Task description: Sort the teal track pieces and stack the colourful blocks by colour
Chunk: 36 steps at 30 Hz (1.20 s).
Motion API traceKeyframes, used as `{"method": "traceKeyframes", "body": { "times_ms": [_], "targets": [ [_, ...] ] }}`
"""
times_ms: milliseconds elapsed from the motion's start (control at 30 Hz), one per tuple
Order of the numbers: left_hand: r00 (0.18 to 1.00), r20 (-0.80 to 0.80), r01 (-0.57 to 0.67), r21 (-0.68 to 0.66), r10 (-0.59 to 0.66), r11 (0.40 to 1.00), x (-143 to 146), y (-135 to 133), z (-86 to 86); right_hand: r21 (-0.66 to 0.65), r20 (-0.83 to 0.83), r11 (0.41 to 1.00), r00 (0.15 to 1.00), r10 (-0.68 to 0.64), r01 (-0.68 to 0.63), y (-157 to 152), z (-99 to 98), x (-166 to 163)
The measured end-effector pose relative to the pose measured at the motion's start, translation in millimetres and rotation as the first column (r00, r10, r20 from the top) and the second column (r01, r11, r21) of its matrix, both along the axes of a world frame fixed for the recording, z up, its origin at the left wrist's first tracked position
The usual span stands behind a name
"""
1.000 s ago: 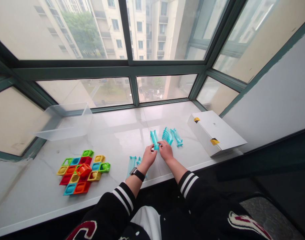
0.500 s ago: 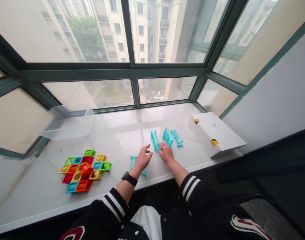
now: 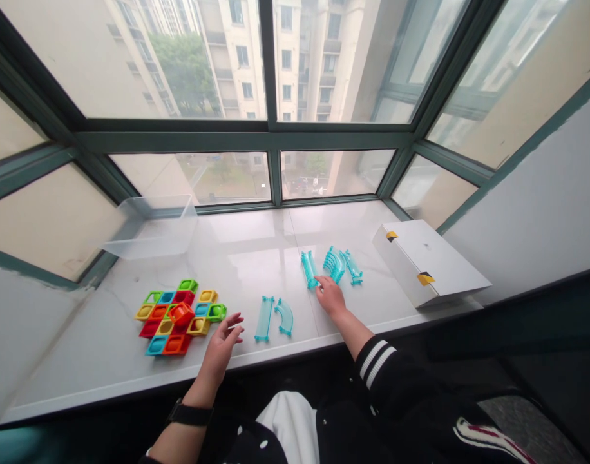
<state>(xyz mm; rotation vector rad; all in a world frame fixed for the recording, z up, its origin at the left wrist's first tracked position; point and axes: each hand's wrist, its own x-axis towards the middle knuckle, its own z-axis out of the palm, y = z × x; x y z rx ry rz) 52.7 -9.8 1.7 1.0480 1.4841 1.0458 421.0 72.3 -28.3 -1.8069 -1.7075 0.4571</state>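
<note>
Now the left hand (image 3: 221, 343) has left centre for lower left, fingers spread, empty, just beside the multicoloured square plastic blocks (image 3: 181, 314). Right hand (image 3: 332, 296) alone attends the straight translucent turquoise plastic piece (image 3: 308, 269), right of centre; fingertips at its near end, grip unclear. Curved translucent turquoise piece (image 3: 286, 318), lower centre, now fully uncovered.
</note>
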Motion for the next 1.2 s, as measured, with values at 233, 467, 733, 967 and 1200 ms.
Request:
{"method": "traceKeyframes", "body": {
  "times_ms": [233, 467, 733, 967, 1200],
  "targets": [
    [0.999, 0.019, -0.026, -0.068, 0.027, 0.997, 0, -11, -14.2, -0.021, 0.060, 1.000, 0.998, -0.013, 0.014, -1, 2.2, -1],
    [0.999, -0.002, 0.051, -0.132, -0.052, 0.990, 15, -11, -17.1, -0.063, 0.101, 0.998, 0.995, 0.009, -0.003, -3, 4.3, -1],
    [0.997, -0.014, 0.076, -0.132, -0.079, 0.988, 16, -13, -30.9, -0.054, 0.092, 0.999, 0.996, -0.002, 0.007, -9, 6.3, -1],
    [0.953, -0.263, 0.153, -0.002, -0.148, 0.988, 18, -13, -46.6, 0.053, -0.093, 0.999, 0.996, 0.012, -0.007, -55, -10.2, -2],
    [0.929, -0.334, 0.158, -0.026, -0.157, 0.987, 25, -7, -37.9, 0.064, -0.047, 0.993, 0.994, 0.098, -0.095, -100, -28.5, -12]
  ]
}}
